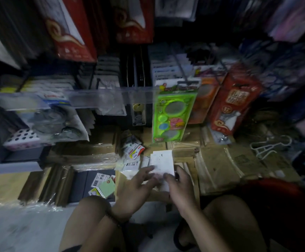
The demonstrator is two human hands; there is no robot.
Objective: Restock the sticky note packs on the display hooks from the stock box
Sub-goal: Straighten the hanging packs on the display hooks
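Sticky note pack: right hand grips, left hand touches.

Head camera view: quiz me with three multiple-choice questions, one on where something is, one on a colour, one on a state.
1. The bead bracelet is on:
A. the left wrist
B. the right wrist
C. the floor

2. The pack in the hands is:
A. green
B. white
C. red

3. The green stencil pack is:
A. hanging from a hook
B. lying flat on the floor
C. held in the hands

Answers:
1 A: the beads circle the wrist behind the left hand.
2 B: the pack's face shows white above the left fingers and the right hand, whose thumb presses on it.
3 A: it stands upright under a hook at its top, well above both hands.
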